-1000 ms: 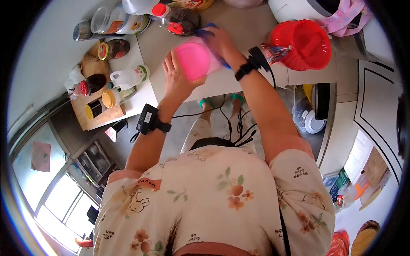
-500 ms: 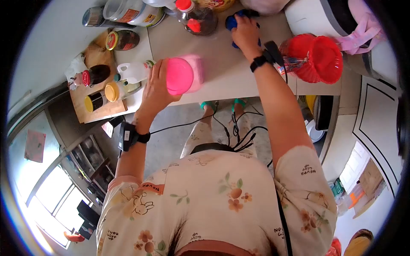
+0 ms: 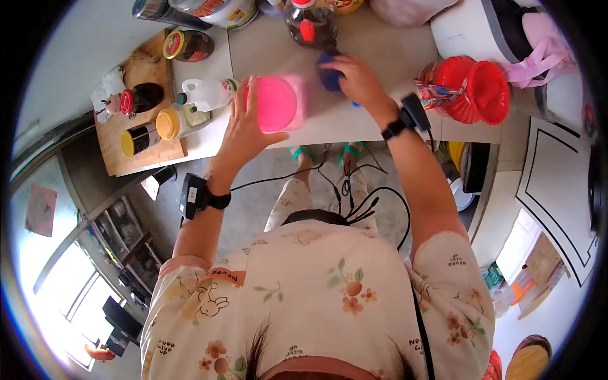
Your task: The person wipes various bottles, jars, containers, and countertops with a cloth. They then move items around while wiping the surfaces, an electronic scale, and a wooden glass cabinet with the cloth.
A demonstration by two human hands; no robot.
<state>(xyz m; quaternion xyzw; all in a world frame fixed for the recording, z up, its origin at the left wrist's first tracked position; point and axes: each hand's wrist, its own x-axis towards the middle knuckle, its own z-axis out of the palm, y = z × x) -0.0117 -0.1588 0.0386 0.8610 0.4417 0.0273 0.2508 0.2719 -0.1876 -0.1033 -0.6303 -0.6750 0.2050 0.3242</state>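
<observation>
A pink container with a bright pink lid [image 3: 278, 104] stands near the table's front edge. My left hand [image 3: 248, 126] is curved around its left side, fingers along the wall and thumb at the front. To the right of the container, my right hand [image 3: 360, 81] grips a crumpled blue cloth [image 3: 330, 75] against the tabletop. The cloth is blurred by motion and partly hidden by the fingers. Just behind it is a dark-filled bottle with a red cap [image 3: 310, 25].
Left of the container stand a white jug [image 3: 208, 94], a yellow-lidded jar [image 3: 170, 123] and a dark red-lidded jar [image 3: 142, 99] by a wooden board [image 3: 117, 152]. A red basket-like holder [image 3: 487, 92] is on the right. Cables [image 3: 345, 190] hang below the front edge.
My right hand has swept the blue cloth left and toward me, from the back of the table to near the pink container. The left hand stays at the container; the view has shifted slightly.
</observation>
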